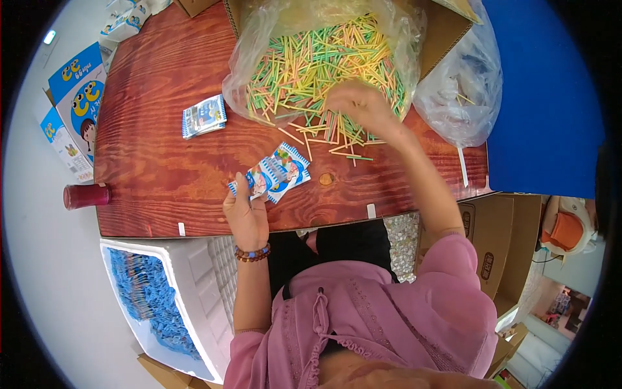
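My left hand (247,217) is closed on a small blue-and-white packet (262,178) near the table's front edge. Another packet of the same kind (289,170) lies beneath and beside it. My right hand (359,104) is over the near part of a heap of thin pastel sticks (324,55), coloured yellow, green and pink. Motion smears its fingers, so whether any stick is between them does not show. The heap spills from a clear plastic bag (243,81) onto the table, and several loose sticks (346,139) lie just below my right wrist.
A small stack of packets (204,117) rests on the reddish wooden table (155,155). The bag sits in a cardboard box (447,39); another clear bag (463,97) is at right. A red-lidded jar (86,196) stands left. A white foam box (172,259) holds many blue packets (149,298).
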`<state>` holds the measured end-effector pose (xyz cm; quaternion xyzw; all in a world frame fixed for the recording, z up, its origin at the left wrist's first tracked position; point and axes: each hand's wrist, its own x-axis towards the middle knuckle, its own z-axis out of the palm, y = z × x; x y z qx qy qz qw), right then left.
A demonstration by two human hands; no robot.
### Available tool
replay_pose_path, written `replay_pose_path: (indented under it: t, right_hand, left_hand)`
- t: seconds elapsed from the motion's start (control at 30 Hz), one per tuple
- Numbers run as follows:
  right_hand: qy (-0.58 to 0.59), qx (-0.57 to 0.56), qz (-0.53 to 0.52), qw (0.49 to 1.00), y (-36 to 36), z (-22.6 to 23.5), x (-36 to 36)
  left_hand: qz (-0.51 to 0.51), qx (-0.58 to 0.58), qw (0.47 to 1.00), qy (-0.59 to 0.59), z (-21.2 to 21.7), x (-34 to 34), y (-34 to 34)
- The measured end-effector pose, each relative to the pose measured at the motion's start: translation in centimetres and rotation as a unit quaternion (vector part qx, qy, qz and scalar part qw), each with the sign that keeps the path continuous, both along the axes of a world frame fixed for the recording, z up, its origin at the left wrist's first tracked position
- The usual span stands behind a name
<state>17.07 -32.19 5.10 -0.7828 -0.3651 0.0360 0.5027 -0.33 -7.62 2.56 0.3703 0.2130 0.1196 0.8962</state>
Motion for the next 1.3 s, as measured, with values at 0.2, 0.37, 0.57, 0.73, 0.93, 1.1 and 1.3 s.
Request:
replay_pose_path:
  t: [0.2,0.37,0.57,0.73,0.93,1.1,1.3]
  right_hand:
    - [-0.265,-0.227,-0.062,0.935,0.6,1.3,3.8]
    - [-0.297,-0.43,0.017,0.852,2.7,0.8,4.3]
    - [-0.343,-0.422,0.033,0.838,3.4,-1.4,5.1]
    - [-0.385,-0.363,0.024,0.848,2.8,-2.8,6.0]
    - [-0.37,-0.338,-0.011,0.865,2.5,-3.5,6.1]
    - [-0.367,-0.391,0.01,0.844,2.8,-2.9,6.2]
    - [-0.322,-0.282,-0.023,0.904,2.0,-3.9,7.6]
  left_hand:
    - [0.004,-0.005,1.0,0.021,-0.1,-0.4,-0.7]
    - [0.013,-0.012,1.0,0.021,0.4,-0.6,-0.3]
    - [0.014,-0.01,0.999,0.048,0.2,-0.8,0.1]
    - [0.017,-0.02,0.999,0.041,0.6,-0.6,-0.1]
    - [0.01,-0.014,0.999,0.038,-0.5,-0.8,0.4]
    - [-0.008,-0.012,0.999,0.036,-0.6,-0.8,0.4]
    - [-0.007,-0.018,0.999,0.038,-0.6,-0.8,0.3]
